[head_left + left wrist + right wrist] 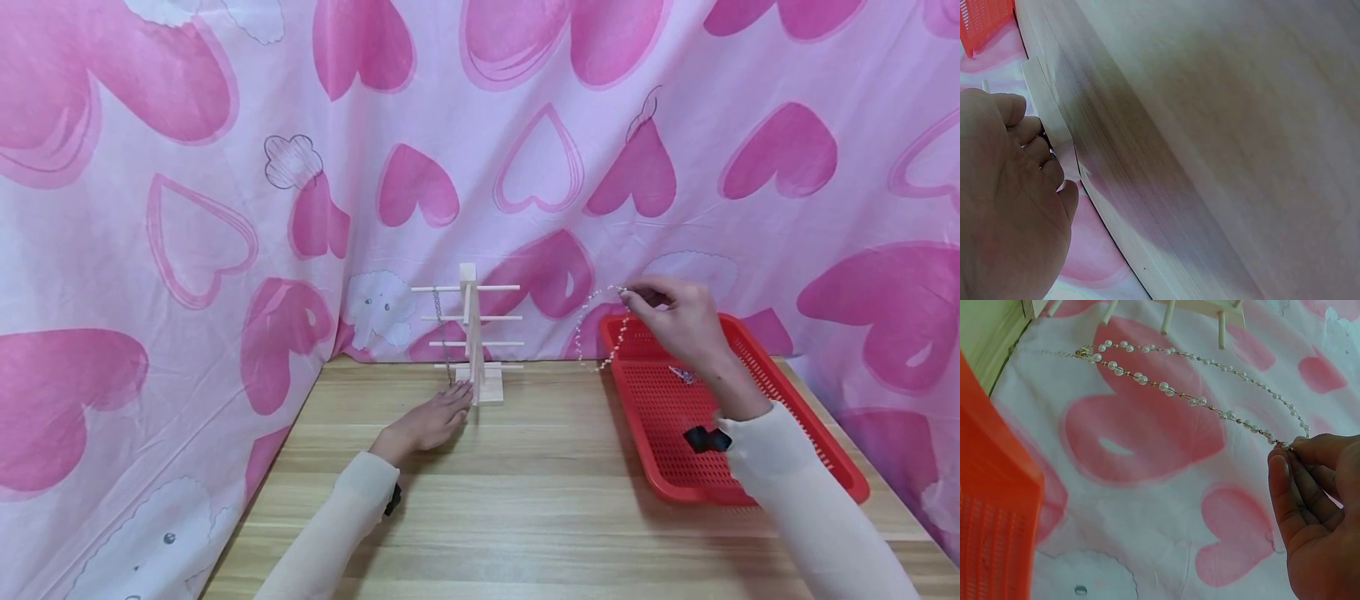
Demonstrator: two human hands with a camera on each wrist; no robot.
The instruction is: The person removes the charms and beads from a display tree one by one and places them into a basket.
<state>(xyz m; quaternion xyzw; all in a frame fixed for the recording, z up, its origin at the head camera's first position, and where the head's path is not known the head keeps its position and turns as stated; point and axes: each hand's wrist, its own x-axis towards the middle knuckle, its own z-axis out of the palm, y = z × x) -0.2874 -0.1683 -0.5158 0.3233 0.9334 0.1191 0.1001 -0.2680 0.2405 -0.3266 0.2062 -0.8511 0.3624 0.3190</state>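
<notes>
From my right hand (pixel 681 323) hangs a pearl-beaded necklace (pixel 1166 390), pinched between thumb and fingertips left of the red basket. Its loop dangles in the air, and the right wrist view shows a thin chain and clasp at the far end. My left hand (pixel 430 421) is at the foot of a wooden jewelry rack (pixel 469 350), palm down with fingers extended, and appears to touch the base. A silvery chain necklace (pixel 439 321) drapes from the rack's upper left peg. In the left wrist view, the left fingers (pixel 1036 150) partly hide the rack's base.
A red plastic basket (pixel 652 467) with perforated sides stands right on the wooden table (pixel 540 517), under my right forearm. Inside it lies a small purplish and silvery item (pixel 682 375). A pink heart-patterned cloth (pixel 420 187) hangs behind and at both sides.
</notes>
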